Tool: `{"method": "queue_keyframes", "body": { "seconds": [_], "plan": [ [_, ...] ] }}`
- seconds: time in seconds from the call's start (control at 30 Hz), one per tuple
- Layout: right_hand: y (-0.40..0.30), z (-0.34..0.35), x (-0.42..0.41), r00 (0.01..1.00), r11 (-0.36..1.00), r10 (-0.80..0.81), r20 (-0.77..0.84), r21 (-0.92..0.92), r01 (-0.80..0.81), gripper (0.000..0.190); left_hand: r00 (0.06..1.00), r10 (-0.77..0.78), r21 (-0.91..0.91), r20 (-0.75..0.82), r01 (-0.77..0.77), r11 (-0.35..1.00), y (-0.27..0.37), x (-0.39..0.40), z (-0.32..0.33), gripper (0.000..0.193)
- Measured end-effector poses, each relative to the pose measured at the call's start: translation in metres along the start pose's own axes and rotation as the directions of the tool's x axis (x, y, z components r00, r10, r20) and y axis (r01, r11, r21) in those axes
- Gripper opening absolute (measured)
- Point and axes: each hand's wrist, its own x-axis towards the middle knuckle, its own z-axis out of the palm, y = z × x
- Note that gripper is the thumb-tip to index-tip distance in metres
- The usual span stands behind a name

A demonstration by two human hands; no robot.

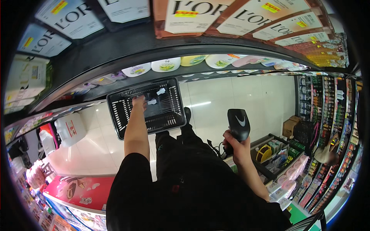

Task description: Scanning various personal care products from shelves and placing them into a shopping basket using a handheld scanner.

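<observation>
My left hand (140, 102) reaches down into a black plastic shopping basket (118, 131) with slotted sides. Beside its fingers lies a small white item (151, 101), and another white item (161, 91) rests nearer the basket's far right corner. Whether my left fingers hold anything cannot be told. In my right hand (237, 145) is a black handheld barcode scanner (239, 124), gripped by its handle, with a black cable near the wrist side. The scanner is held up over the tiled floor, right of the basket.
A dark shelf (121, 49) with boxed L'Oréal products spans the top, bottles below it. A white jug (70, 129) stands at left, near a red-topped counter (83, 189). Stocked racks (321, 115), a bin of goods (271, 156) and a cardboard box (290, 127) are at right, where a person (323, 154) appears.
</observation>
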Motion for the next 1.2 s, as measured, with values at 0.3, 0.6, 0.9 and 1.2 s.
{"method": "queue_keyframes", "body": {
  "seconds": [0.3,0.6,0.9,1.2],
  "plan": [
    [-0.010,0.012,0.010,0.994,1.000,-0.021,0.109,-0.014,0.022,0.018,0.970,0.230,0.093,-0.072,-0.223,0.970,0.011,-0.057,-0.043,0.061],
    [-0.026,0.071,0.034,0.850,0.953,-0.238,0.470,-0.058,0.299,0.038,0.588,0.675,0.334,0.446,-0.809,0.484,0.107,-0.437,-0.120,0.019],
    [-0.049,0.092,0.021,0.489,0.566,-0.748,0.449,0.045,0.823,0.070,0.519,0.614,-0.096,0.595,-0.712,0.696,0.100,-0.585,-0.091,0.013],
    [-0.065,0.055,0.012,0.532,0.764,-0.629,0.568,0.325,0.557,0.073,0.296,0.642,-0.083,0.707,-0.867,0.491,0.130,-0.596,-0.074,0.033]
  ]
}}
